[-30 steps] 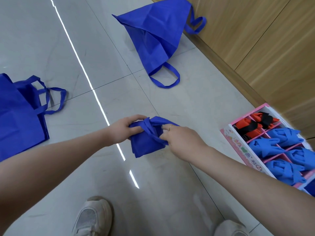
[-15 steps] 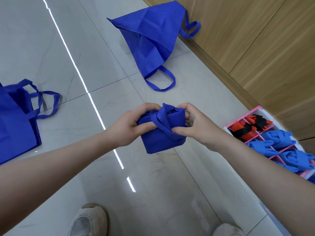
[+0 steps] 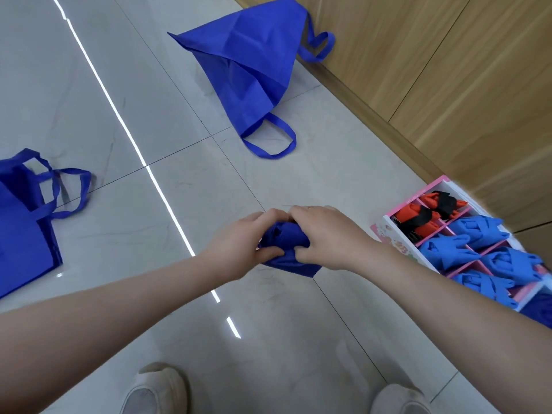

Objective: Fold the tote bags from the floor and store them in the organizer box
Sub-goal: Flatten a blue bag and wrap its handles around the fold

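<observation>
Two pale shoes (image 3: 155, 389) at bottom edge, cut off. Glossy marble-look floor tiles (image 3: 268, 339). Left hand (image 3: 239, 246) and right hand (image 3: 325, 237) both clutch folded blue tote bag (image 3: 288, 249), nonwoven bundle mostly hidden by fingers, above floor. Pink organizer box (image 3: 397, 243) at right, compartments stuffed. Farther: flat blue bag (image 3: 18, 234), crumpled blue bag (image 3: 248, 64) by wood wall (image 3: 448, 70).

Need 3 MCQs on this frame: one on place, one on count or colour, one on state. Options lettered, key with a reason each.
1. Where is the organizer box?
A. By the wooden wall, right of the hands
B. Between the shoes
C. Far left

2. How many unfolded blue bags lie on the floor?
A. One
B. Two
C. Four

3. What are the hands doing?
A. Hanging idle
B. Both gripping a bundled blue bag
C. Holding a red bag

Key: 1 A, box sits at the right by the wall. 2 B, far bag and left bag. 3 B, left hand and right hand clutch the bundle.
</observation>
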`<state>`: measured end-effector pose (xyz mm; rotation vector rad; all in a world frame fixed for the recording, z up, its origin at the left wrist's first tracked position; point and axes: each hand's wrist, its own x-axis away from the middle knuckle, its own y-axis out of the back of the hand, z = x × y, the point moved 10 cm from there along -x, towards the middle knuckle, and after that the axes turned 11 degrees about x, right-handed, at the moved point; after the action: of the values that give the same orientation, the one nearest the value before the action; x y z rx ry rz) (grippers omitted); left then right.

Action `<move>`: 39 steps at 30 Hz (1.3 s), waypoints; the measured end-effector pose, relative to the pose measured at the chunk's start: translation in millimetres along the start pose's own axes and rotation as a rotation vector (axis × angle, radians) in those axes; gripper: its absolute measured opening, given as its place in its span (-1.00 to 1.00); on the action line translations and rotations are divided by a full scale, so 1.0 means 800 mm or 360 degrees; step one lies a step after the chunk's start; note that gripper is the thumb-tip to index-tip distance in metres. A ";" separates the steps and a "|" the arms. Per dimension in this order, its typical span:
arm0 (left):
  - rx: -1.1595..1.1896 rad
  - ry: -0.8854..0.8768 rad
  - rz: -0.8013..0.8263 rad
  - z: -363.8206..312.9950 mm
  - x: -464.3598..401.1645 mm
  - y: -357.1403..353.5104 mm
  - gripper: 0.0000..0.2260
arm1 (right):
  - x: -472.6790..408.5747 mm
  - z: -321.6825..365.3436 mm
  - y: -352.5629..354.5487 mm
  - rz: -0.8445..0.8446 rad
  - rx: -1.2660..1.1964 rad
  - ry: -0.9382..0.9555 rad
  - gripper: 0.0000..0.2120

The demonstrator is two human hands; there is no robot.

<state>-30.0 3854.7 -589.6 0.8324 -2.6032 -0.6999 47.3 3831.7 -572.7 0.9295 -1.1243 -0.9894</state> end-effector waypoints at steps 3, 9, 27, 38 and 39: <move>0.0141 0.0105 0.0034 0.022 -0.001 -0.004 -0.59 | 0.001 -0.005 0.001 -0.0060 -0.0067 0.0006 -0.74; 0.0146 0.0116 -0.0080 0.023 -0.003 -0.009 -0.67 | -0.002 -0.023 0.004 -0.0105 -0.0509 -0.0098 -0.75; -0.0301 0.0009 -0.0112 0.012 -0.020 0.001 -0.71 | 0.006 -0.086 -0.029 0.0341 -0.1316 -0.0557 -0.74; 0.0197 0.0179 -0.0203 0.033 -0.015 0.029 -0.71 | 0.009 -0.093 -0.058 -0.0189 -0.2211 -0.0710 -0.75; 0.0271 0.0208 -0.0204 0.036 -0.015 0.028 -0.73 | 0.009 -0.093 -0.056 -0.0220 -0.2036 -0.0715 -0.77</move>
<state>-43.5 3888.0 -603.4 1.0667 -2.5345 -0.4436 114.6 3818.5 -627.0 -0.2742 -0.5376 -1.7411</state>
